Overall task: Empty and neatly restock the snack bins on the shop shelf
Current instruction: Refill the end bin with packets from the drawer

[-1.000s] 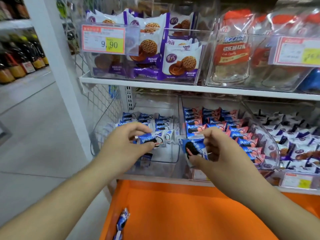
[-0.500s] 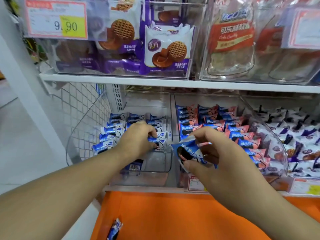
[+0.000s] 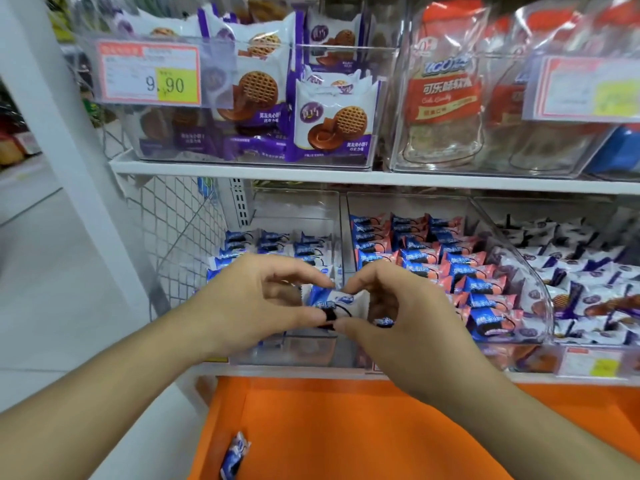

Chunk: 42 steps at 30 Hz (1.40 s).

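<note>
A small blue-and-white cookie packet (image 3: pixel 334 303) is pinched between both hands over the front of the left clear bin (image 3: pixel 294 355) on the lower shelf. My left hand (image 3: pixel 256 306) holds its left end with thumb and fingertips. My right hand (image 3: pixel 394 317) holds its right end, and another blue packet (image 3: pixel 383 321) shows under its palm. Rows of the same blue-and-white packets (image 3: pixel 263 244) fill the back of that bin. The bin beside it (image 3: pixel 540 299) holds neat rows of blue-and-pink packets (image 3: pixel 446 261).
An orange crate (image 3: pixel 346 431) sits below the shelf with one loose blue packet (image 3: pixel 235 455) in it. A third bin at right holds purple-and-white packets (image 3: pixel 588 271). The upper shelf (image 3: pixel 311 174) carries bins of purple biscuit packs and red bags. A wire basket (image 3: pixel 180 237) hangs at left.
My right hand has brought its packet left to the left bin, and my left hand has come off the rows to take the packet's other end. The view moved closer.
</note>
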Motion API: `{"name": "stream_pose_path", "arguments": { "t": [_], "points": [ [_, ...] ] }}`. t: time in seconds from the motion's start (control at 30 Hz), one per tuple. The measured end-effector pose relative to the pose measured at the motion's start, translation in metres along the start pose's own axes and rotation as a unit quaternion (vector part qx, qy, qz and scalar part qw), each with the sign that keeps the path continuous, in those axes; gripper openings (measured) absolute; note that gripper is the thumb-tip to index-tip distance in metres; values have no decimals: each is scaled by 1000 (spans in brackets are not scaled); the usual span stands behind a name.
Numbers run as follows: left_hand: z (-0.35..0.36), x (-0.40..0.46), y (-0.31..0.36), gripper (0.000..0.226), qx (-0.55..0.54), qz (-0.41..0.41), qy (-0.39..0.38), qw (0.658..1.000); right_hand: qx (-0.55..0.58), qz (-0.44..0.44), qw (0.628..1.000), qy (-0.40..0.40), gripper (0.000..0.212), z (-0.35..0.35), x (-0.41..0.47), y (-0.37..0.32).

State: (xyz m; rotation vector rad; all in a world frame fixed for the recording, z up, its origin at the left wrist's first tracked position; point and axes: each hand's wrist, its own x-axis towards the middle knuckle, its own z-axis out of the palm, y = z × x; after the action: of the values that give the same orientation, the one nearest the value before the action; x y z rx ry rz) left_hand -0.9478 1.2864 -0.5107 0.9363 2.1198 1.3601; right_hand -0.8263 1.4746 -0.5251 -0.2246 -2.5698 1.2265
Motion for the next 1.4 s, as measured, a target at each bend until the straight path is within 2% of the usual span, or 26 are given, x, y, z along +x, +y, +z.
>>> {"name": "stream_pose_path", "arguments": {
  "t": [0.1, 0.23, 0.3, 0.57, 0.73, 0.8, 0.87, 0.97, 1.2, 1.27, 1.4],
  "points": [
    [-12, 5, -12, 31, 62, -22, 25, 998, 6, 0, 1000, -10, 35, 4, 1, -2],
    [-24, 28, -40, 25, 159, -41, 113, 980, -154, -64, 986, -23, 51, 3, 5, 5],
    [-19, 45, -54, 25, 221, -59, 128, 965, -184, -90, 978, -34, 52, 6, 7, 12],
    [10, 90, -86, 25, 325, -23, 67, 943, -182, -115, 976, -33, 50, 10, 11, 23],
    [0, 80, -84, 41, 282, -47, 79, 955, -178, -114, 977, -38, 49, 8, 9, 26],
    [-12, 72, -80, 38, 255, -43, 81, 963, -178, -112, 977, -38, 48, 6, 8, 26],
    [-26, 62, -80, 30, 252, -32, 40, 967, -178, -107, 978, -37, 47, 6, 7, 27],
    [-37, 51, -86, 24, 324, -46, -56, 943, -181, -102, 977, -36, 47, 6, 7, 27],
    [-38, 59, -91, 47, 413, -34, -140, 899, -187, -97, 977, -31, 43, 9, 10, 26],
    [-39, 62, -95, 54, 420, -35, -153, 894, -186, -97, 977, -29, 43, 10, 10, 26],
    [-47, 65, -98, 39, 402, -31, -126, 906, -186, -96, 977, -29, 42, 11, 11, 27]
  ]
}}
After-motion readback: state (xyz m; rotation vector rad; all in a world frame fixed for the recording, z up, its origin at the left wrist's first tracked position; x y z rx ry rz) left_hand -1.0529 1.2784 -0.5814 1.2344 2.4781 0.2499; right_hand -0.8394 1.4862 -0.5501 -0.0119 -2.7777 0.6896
